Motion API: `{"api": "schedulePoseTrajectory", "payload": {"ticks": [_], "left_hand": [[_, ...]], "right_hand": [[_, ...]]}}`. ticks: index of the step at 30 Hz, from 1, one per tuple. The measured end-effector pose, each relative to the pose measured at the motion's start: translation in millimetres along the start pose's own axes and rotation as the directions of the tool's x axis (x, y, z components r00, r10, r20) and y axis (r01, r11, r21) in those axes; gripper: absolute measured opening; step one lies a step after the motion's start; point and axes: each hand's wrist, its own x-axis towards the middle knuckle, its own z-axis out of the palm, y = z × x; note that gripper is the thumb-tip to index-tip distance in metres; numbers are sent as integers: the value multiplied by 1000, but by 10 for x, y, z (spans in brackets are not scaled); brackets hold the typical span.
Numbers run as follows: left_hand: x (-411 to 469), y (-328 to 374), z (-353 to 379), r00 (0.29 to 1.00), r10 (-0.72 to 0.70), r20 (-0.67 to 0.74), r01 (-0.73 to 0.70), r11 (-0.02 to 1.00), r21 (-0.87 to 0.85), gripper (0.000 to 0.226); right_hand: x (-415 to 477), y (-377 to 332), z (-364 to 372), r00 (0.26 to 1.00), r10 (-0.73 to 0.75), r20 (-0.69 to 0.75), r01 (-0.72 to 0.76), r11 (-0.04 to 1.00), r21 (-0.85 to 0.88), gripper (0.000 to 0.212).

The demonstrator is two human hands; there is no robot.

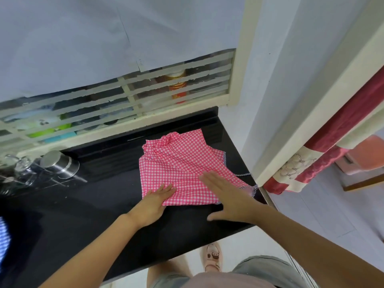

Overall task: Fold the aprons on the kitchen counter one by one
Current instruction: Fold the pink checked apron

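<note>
A pink-and-white checked apron lies partly folded on the black kitchen counter, near its right end. Its far part is bunched up, and a striped tie trails off its right side. My left hand rests flat on the apron's near left corner with straight fingers. My right hand presses flat on the near right part of the apron, fingers straight and together. A blue-and-white checked cloth shows at the far left edge, mostly cut off.
An upturned steel pot and glassware stand at the counter's back left. A louvred window runs along the back. A wall and door frame close off the right end, with a red curtain beyond.
</note>
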Motion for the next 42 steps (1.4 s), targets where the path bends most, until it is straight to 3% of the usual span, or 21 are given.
{"api": "schedulePoseTrajectory", "payload": {"ticks": [4,6,8,9,11,13,14,15,16,18,19,20,22,23,25,27,31,35,37,40,42], "left_hand": [[-118,66,-119,995,49,81,-33,982,-188,43],[-179,35,-228,987,55,150,-12,962,-274,35],[-185,-26,-369,973,31,227,26,969,-244,37],[-166,-55,-440,962,-13,272,71,976,-207,42],[-102,-93,-564,942,-108,319,172,968,-181,51],[-19,-82,-673,922,-161,351,257,934,-248,57],[25,-75,-725,912,-185,366,300,910,-286,59],[86,-81,-777,901,-204,382,337,884,-324,59],[130,-71,-832,895,-207,395,359,859,-365,55],[245,-73,-967,873,-194,447,414,779,-470,38],[314,-90,-1030,856,-189,480,448,734,-510,35],[388,-97,-1099,838,-189,512,480,701,-527,31],[523,-146,-1194,811,-186,555,517,673,-529,24],[580,-168,-1222,804,-179,567,525,662,-535,22],[687,-213,-1262,795,-168,583,541,632,-555,28],[750,-255,-1266,788,-165,593,557,602,-573,37],[847,-338,-1243,782,-164,602,583,532,-613,36],[860,-477,-1250,823,-223,523,557,503,-662,36],[859,-593,-1314,840,-335,427,537,621,-571,43],[866,-731,-1386,854,-518,45,511,819,-261,52],[835,-651,-1341,841,-413,-349,376,911,-170,47]], "right_hand": [[307,-161,-97,942,7,337,-27,998,54,94],[412,-148,-301,894,61,445,-225,918,326,82],[510,-81,-495,878,20,479,-262,857,445,77],[557,-2,-558,843,20,537,-246,903,352,67],[657,224,-576,852,82,517,-235,943,238,54],[725,400,-527,831,147,536,-273,948,163,59],[781,510,-501,840,151,522,-204,978,46,62],[812,524,-514,848,109,518,-156,987,47,62],[824,466,-533,811,160,563,-344,908,239,58],[867,368,-647,701,120,703,-626,575,527,59],[871,319,-710,693,1,721,-559,632,537,71],[918,372,-713,677,-18,736,-587,590,554,82],[970,370,-770,676,59,734,-545,711,445,90],[995,337,-791,708,146,691,-494,802,336,89],[1066,333,-772,790,236,566,-419,882,216,78],[1121,354,-727,851,253,460,-401,880,256,63],[1255,394,-676,875,283,392,-398,883,250,51],[1463,403,-747,862,325,389,-455,833,313,50],[1584,456,-767,826,367,428,-509,811,287,52],[1716,572,-705,778,435,455,-577,781,240,50],[1751,627,-633,778,451,437,-583,777,236,46]]}}
